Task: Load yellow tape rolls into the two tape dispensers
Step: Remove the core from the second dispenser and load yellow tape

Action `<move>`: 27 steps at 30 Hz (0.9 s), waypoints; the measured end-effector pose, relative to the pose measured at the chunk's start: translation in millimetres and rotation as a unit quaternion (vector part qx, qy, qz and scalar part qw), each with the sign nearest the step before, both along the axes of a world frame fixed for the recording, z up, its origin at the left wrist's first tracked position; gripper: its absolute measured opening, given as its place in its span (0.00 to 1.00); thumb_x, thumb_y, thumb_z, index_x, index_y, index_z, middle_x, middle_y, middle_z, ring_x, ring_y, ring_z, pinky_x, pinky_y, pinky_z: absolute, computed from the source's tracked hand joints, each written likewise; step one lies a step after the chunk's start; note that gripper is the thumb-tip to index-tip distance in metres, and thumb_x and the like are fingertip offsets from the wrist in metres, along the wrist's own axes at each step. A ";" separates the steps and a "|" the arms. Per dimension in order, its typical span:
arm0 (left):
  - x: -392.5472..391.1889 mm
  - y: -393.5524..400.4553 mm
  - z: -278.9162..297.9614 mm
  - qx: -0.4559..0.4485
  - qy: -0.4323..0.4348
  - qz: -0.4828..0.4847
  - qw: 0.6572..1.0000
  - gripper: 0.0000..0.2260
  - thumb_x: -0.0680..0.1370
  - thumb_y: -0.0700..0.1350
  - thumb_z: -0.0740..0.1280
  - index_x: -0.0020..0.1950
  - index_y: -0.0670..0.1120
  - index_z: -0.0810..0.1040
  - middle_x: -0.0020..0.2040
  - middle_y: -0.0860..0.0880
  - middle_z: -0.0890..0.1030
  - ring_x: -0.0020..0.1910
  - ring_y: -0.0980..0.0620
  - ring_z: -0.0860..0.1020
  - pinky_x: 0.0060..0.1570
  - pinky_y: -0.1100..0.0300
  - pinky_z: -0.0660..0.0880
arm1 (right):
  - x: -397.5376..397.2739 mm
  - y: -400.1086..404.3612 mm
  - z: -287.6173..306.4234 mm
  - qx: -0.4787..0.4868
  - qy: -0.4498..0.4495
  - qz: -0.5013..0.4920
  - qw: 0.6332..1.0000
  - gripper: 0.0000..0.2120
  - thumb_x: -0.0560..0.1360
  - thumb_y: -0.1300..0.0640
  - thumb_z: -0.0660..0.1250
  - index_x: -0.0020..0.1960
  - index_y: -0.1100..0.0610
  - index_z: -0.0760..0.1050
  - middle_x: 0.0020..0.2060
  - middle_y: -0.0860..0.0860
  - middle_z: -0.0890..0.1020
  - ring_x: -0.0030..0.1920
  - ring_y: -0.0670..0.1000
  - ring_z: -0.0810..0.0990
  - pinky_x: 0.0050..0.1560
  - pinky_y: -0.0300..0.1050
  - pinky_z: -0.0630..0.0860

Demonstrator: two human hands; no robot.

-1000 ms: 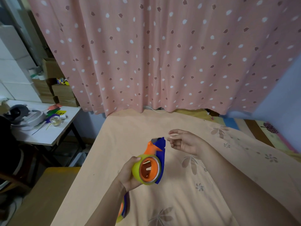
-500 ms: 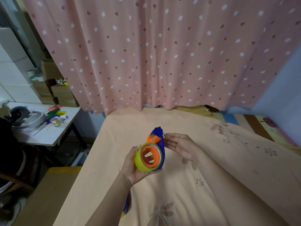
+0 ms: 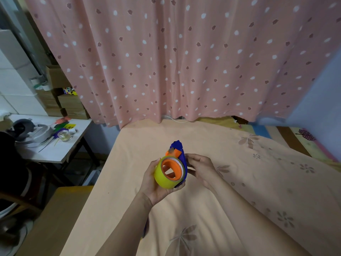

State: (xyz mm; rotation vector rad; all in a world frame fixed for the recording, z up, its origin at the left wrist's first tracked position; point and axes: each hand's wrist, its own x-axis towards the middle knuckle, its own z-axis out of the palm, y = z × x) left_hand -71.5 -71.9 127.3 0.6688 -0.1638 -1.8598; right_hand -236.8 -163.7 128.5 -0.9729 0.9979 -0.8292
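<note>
Nearest to us, under our left forearm, a sliver of blue peeps out on the peach bedsheet; we cannot tell what it belongs to; above it our left hand cups the yellow tape roll from below and from the left, thumb at the roll's upper left edge, fingers curled under it; the roll sits around the orange hub of the tape dispenser, whose blue frame runs along the roll's right side and rises to a point beyond it, with an orange piece just past the roll; our right hand is on the dispenser's right side, fingers bent and touching the blue frame, though how firmly it grips we cannot tell; both hands hold the thing above the sheet, between them; farther off the sheet meets a pink spotted curtain; to the far left stands a white side table with a small glass jar on it, cardboard boxes stacked beyond.
</note>
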 end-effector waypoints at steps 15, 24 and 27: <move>-12.8 -8.2 -7.2 -0.002 -0.039 0.014 0.999 0.22 0.71 0.56 0.75 0.61 0.46 0.83 0.58 0.39 0.85 0.54 0.36 0.84 0.54 0.40 0.78 | 9.8 17.6 -16.6 -0.072 0.117 -0.099 0.985 0.15 0.75 0.64 0.69 0.36 0.49 0.86 0.38 0.49 0.88 0.42 0.52 0.86 0.47 0.48 0.83; -19.0 -2.0 -25.0 0.013 -0.107 -0.026 0.994 0.17 0.73 0.57 0.72 0.58 0.50 0.86 0.57 0.43 0.85 0.54 0.40 0.85 0.56 0.41 0.79 | -3.8 38.5 -38.7 0.108 0.043 -0.046 0.992 0.13 0.75 0.58 0.66 0.35 0.51 0.85 0.36 0.50 0.86 0.39 0.51 0.83 0.34 0.42 0.80; -19.4 2.1 -33.7 0.045 -0.143 -0.034 0.988 0.19 0.74 0.57 0.70 0.60 0.49 0.83 0.56 0.42 0.85 0.52 0.40 0.85 0.54 0.42 0.80 | -9.2 43.1 -50.2 0.171 -0.020 -0.012 0.985 0.12 0.74 0.56 0.64 0.38 0.52 0.85 0.38 0.51 0.85 0.39 0.50 0.83 0.37 0.44 0.80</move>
